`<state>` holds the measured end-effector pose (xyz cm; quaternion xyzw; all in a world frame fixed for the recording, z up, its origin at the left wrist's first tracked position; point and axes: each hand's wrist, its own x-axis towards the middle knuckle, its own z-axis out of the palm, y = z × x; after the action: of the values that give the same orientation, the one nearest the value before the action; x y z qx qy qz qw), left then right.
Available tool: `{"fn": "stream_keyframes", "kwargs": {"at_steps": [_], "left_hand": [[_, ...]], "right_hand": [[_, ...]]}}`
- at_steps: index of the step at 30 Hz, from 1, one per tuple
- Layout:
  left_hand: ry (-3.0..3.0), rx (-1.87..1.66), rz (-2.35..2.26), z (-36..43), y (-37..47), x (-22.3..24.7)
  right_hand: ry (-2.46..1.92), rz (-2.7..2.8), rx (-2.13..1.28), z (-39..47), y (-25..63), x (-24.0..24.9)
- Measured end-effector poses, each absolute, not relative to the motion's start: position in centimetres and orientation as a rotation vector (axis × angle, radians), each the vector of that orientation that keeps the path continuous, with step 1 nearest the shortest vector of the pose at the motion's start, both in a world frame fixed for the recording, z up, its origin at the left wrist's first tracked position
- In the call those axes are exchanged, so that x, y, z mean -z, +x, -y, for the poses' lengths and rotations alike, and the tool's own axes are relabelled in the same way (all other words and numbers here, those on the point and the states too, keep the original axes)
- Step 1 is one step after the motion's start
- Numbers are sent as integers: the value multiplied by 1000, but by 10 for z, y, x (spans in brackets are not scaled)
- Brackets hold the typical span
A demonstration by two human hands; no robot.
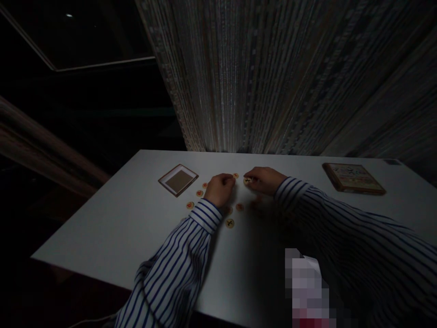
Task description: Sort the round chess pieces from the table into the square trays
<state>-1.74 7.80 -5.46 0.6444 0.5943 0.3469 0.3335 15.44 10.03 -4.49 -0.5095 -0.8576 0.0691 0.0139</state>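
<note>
Over the middle of the white table, my left hand [220, 188] is closed, thumb and forefinger pinched at the edge of a round Chinese chess piece [236, 176]. Just to its right, my right hand [265, 179] grips another piece with a black mark [248, 181] between its fingers. Several red-marked pieces lie left of my left hand, among them one piece [200, 193] and a nearer one [190, 205]. Below the hands are a red-marked piece [239, 207] and a black-marked piece [230, 223]. My left wrist and sleeve partly cover others.
An open shallow box part [163, 182] with a brown inside lies at the left of the white table [102, 218]. A flat wooden box [355, 178] with a picture on top sits at the right. String curtains [239, 82] hang behind the far edge. The room is dim.
</note>
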Motion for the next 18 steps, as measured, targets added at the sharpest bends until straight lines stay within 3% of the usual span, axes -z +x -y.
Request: {"fn": "stream_keyframes", "kwargs": {"at_steps": [9,18], "left_hand": [[1123,-916,-1067,-24,29,56],[753,-976,-843,7,75,57]], "right_hand": [[-1044,2541,-266,-33,198,31],[-1306,2222,-136,5,232,46]]}}
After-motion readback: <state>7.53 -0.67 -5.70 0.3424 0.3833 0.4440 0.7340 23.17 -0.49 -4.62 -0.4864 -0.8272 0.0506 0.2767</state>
